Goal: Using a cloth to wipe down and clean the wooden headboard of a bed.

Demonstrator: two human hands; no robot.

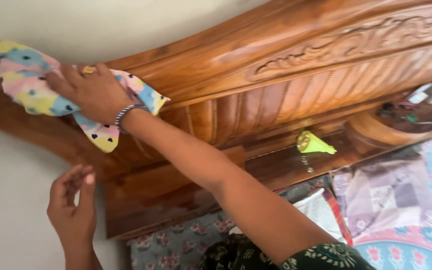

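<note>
Pressing a pastel patchwork cloth (41, 92) flat on the carved wooden headboard (286, 65), the right hand (93, 92) pins it under spread fingers near the left end; firm, even pressure along the curve would serve best. Its length runs along the rail. The left hand (73, 210) hangs below, loose, holding nothing.

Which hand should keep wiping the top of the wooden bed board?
Probably the right hand: it presses the colourful cloth onto the carved headboard. The left hand hangs lower, empty, beside the headboard's end.
</note>
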